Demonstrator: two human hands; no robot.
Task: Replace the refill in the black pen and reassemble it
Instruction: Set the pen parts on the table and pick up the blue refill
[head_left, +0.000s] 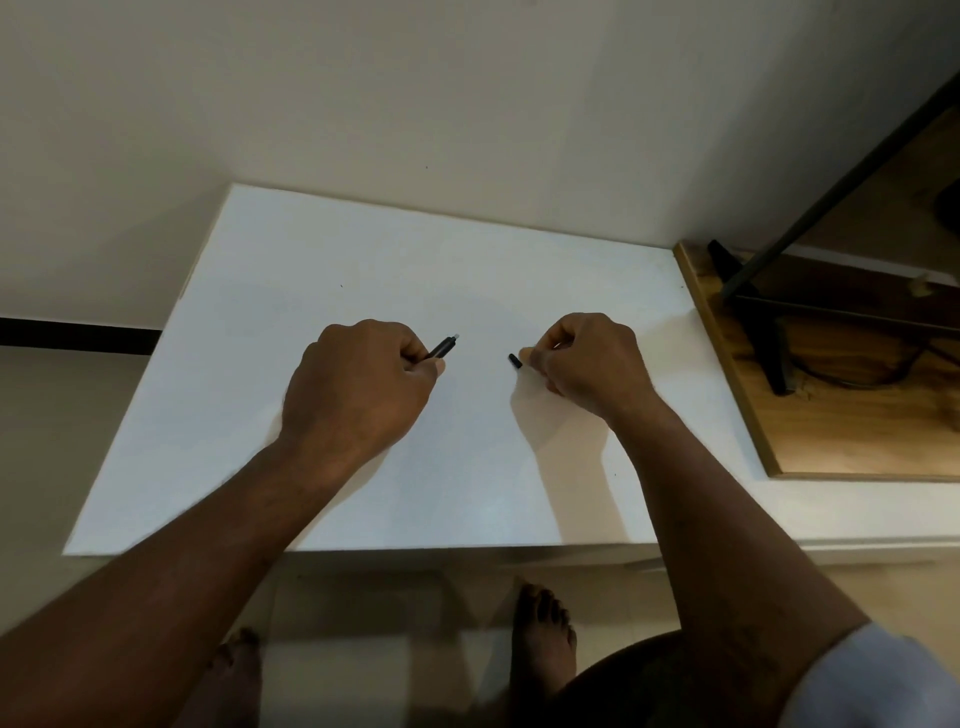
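Above the white worktop (363, 249), the left hand (358, 384) clenches the black pen (442, 348); the right hand (582, 361), just beside it, pinches a small black piece (515, 360) (probably its tip section). Disassembly seems underway; next, draw out the refill.

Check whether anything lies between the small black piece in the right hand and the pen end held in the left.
Nothing visible does: only bare white table separates the small black piece from the pen.
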